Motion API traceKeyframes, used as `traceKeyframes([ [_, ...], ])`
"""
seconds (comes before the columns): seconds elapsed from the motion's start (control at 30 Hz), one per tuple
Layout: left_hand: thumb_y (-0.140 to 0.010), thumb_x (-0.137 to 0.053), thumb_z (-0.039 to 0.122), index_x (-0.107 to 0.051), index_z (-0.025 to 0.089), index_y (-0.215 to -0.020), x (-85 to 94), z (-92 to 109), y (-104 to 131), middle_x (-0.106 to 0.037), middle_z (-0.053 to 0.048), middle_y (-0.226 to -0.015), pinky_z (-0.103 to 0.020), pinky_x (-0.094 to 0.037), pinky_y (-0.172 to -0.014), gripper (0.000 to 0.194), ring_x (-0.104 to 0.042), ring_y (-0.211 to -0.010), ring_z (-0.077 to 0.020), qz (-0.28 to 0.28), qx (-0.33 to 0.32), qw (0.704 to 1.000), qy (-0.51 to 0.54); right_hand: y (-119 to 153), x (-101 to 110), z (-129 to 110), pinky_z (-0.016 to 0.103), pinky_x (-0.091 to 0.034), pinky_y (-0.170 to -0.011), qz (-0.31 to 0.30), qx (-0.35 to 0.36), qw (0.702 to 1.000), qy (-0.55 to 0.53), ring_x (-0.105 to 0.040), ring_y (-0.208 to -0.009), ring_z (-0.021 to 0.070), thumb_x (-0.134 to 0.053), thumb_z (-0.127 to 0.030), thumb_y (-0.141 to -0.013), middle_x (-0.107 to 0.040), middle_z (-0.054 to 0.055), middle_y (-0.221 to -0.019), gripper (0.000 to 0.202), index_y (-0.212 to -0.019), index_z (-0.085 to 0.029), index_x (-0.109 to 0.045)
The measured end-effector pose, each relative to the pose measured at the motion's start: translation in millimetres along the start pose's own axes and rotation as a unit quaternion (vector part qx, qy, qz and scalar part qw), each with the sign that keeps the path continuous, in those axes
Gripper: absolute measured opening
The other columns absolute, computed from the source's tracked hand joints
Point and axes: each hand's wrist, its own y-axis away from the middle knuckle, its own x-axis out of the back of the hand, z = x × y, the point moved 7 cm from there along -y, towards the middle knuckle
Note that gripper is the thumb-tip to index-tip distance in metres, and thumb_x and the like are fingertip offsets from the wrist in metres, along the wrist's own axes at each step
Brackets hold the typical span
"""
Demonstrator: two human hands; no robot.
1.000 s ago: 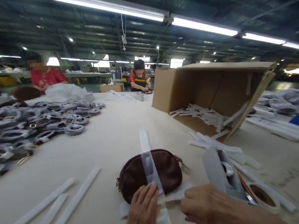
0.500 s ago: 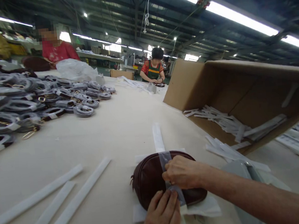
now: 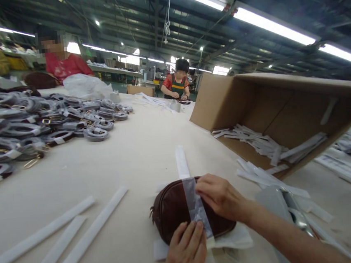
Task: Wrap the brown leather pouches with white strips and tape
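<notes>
A dark brown zipped pouch bag (image 3: 172, 206) lies on the table over white sheet material (image 3: 161, 250). Across its middle runs a translucent strip (image 3: 190, 192), crumpled near its lower part. My left hand (image 3: 187, 250) is laid with fingers extended on the bag's near side, fingertips on the strip's lower part. At the bag's upper right, my right hand (image 3: 220, 195) is closed, fingertips together at the strip's right edge. What they pinch, if anything, is hidden. Beyond the bag, a white strip (image 3: 181, 162) sticks out from under it.
Loose white strips (image 3: 89, 235) lie at the left. A cardboard box (image 3: 216, 98) on its side holds several more. Beside my right forearm stands a grey tape dispenser-like object (image 3: 272, 205). Coiled, wrapped straps (image 3: 53, 118) are heaped at far left. Co-workers (image 3: 175, 86) work across the table.
My right hand has moved up and slightly right along the strip, uncovering more of its middle. My left hand keeps nearly the same place on the bag. The view has shifted slightly.
</notes>
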Motion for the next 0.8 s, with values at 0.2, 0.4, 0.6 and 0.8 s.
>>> traceKeyframes([
  [0.2, -0.088, -0.036, 0.01, -0.064, 0.013, -0.096, 4.2, -1, -4, -0.058, -0.009, -0.098, -0.033, -0.041, -0.095, 0.029, -0.054, -0.1, -0.0177, -0.01, 0.01, 1.0, 0.009, 70, -31, -49, 0.041, -0.031, -0.094, 0.125, 0.057, 0.99, -0.023, -0.047, -0.105, 0.0242, -0.037, -0.002, -0.08, -0.059, 0.01, -0.113, 0.039, -0.115, -0.012, -0.054],
  [0.4, -0.089, -0.037, 0.011, -0.064, 0.016, -0.087, 6.7, 0, -3, -0.056, -0.008, -0.099, -0.033, -0.043, -0.092, 0.027, -0.053, -0.099, -0.0179, 0.019, 0.004, 1.0, 0.009, 72, -29, -49, 0.038, -0.037, -0.085, 0.093, 0.025, 0.99, -0.098, -0.051, -0.09, 0.0208, -0.043, -0.004, -0.069, -0.063, 0.006, -0.093, 0.031, -0.092, -0.015, -0.061],
  [0.6, -0.089, -0.04, 0.015, -0.064, 0.016, -0.09, 0.2, 0, 2, -0.064, -0.004, -0.09, -0.03, -0.042, -0.092, 0.024, -0.057, -0.092, -0.0148, 0.056, -0.036, 0.997, -0.027, 7, 0, 13, 0.036, -0.025, -0.102, -0.004, -0.144, 0.985, -0.092, -0.042, -0.118, 0.0213, -0.049, -0.01, -0.081, -0.053, 0.008, -0.125, 0.039, -0.118, -0.017, -0.056],
  [0.8, -0.087, -0.041, 0.012, -0.063, 0.017, -0.082, 0.9, 1, -1, -0.066, -0.001, -0.079, -0.028, -0.04, -0.092, 0.024, -0.06, -0.081, -0.0119, 0.109, -0.051, 0.992, -0.043, -37, -18, 63, 0.027, -0.045, -0.072, -0.204, -0.223, 0.939, -0.164, -0.061, -0.089, 0.0238, -0.068, -0.032, -0.075, -0.068, 0.005, -0.095, 0.027, -0.099, -0.018, -0.069],
])
